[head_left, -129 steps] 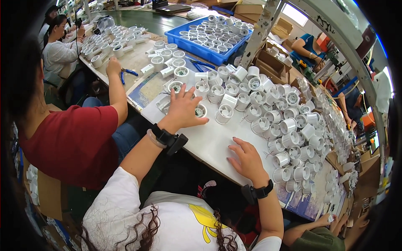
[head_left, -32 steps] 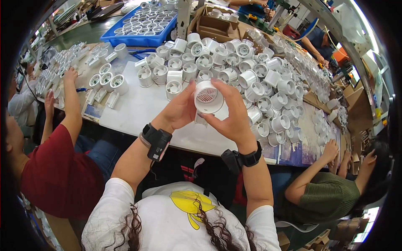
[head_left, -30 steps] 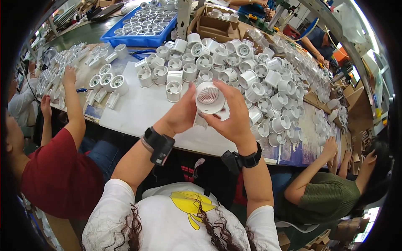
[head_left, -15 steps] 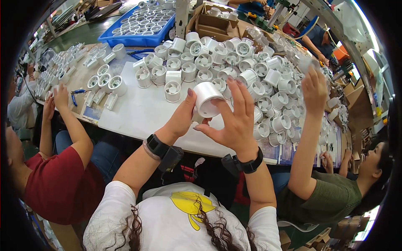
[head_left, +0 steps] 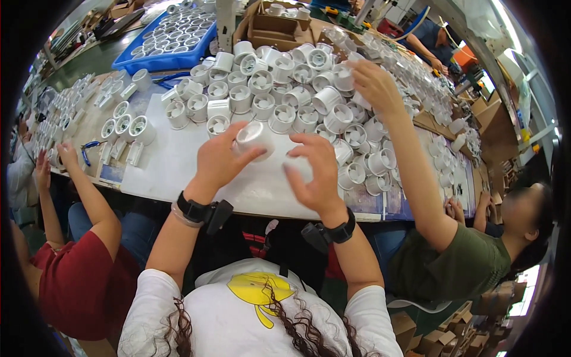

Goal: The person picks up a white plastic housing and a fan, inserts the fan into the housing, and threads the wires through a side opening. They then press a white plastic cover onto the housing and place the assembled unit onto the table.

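A white round plastic housing is gripped by my left hand, thumb across its near side and fingers behind it. It is held over the white tabletop, its pale end tilted up toward me. Just to the right, my right hand is apart from the housing, fingers spread and partly smeared by motion, with nothing in them. Beyond both hands lies a big heap of similar white housings, many with small fan blades showing inside.
A co-worker's hand reaches over the heap from the right. On the left sit more housings, blue-handled pliers and another worker's hands. Farther back are a blue tray of round parts and a cardboard box.
My left hand has carried the housing to the left and turned it. The right hand has come away from it. On the right, the co-worker's arm has swung over the heap.
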The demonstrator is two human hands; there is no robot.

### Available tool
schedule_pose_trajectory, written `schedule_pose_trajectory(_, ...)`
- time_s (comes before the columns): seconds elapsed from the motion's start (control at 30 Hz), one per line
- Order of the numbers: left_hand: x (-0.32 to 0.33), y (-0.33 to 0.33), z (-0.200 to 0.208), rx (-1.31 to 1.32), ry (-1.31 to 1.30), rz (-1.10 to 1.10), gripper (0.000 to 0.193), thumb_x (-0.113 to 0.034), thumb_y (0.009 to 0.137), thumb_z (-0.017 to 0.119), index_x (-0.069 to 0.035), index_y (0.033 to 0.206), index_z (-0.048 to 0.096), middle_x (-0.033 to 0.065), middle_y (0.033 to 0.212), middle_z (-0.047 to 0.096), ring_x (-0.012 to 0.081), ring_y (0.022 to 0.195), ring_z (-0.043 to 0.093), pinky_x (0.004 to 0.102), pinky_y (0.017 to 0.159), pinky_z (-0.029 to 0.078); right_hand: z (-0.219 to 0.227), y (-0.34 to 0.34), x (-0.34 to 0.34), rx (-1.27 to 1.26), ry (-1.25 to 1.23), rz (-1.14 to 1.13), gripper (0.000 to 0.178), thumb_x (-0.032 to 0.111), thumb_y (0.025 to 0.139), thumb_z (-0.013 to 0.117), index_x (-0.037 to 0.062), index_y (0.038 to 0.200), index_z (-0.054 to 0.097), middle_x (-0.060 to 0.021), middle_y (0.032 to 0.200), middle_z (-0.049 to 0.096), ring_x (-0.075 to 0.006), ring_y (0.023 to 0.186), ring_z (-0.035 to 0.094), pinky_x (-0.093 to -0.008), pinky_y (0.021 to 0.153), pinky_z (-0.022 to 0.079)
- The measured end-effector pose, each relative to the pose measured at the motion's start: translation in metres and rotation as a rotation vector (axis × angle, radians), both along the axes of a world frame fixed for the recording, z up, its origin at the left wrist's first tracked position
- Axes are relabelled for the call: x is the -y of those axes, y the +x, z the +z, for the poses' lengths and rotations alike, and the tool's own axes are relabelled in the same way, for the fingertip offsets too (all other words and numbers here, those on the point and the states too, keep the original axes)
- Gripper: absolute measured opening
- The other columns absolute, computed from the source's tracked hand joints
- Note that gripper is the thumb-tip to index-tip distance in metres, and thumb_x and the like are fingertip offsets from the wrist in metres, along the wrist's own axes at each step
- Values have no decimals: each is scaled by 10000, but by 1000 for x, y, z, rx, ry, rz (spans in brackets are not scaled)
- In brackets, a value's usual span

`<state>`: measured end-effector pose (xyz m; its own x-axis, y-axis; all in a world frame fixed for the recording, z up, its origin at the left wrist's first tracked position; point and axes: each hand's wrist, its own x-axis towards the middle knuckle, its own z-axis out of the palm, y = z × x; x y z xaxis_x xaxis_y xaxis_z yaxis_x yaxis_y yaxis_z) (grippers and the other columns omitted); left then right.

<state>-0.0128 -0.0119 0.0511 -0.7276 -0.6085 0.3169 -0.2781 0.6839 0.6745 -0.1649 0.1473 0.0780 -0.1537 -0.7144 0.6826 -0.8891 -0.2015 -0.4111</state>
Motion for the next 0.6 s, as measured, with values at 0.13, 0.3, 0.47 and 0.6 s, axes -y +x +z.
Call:
schedule_pose_trajectory(0.13,-1,2,7,259,-232,-8,484,-456,948,533,-31,1174,585,60,889,643,165,722,629,285,661,515,-6,-35,0,112,13,-170,254,122,769,713,38,985,610,-136,1082,621,-321,1015,567,-397,878,438)
schedule_pose_trajectory(0.3,2,-2,-9,-125,734,-151,492,-494,944,517,-42,1117,608,61,902,644,157,701,606,284,637,518,5,-77,4,-145,-103,-490,343,120,763,718,22,1065,589,-113,972,650,-324,959,585,-398,853,451)
schedule_pose_trajectory(0.47,-9,-2,-21,-244,1173,-315,529,-520,981,409,-45,1124,596,88,893,632,162,684,598,286,626,518,5,-100,13,-283,212,-712,453,181,751,733,21,1143,571,-124,985,635,-332,954,577,-409,844,450)
schedule_pose_trajectory(0.6,-12,-2,-24,-320,1324,-331,591,-555,993,311,-45,1145,570,101,872,622,163,675,593,287,618,517,8,-97,19,-333,277,-683,518,268,772,727,32,1199,552,-131,1075,621,-300,960,584,-411,796,460)
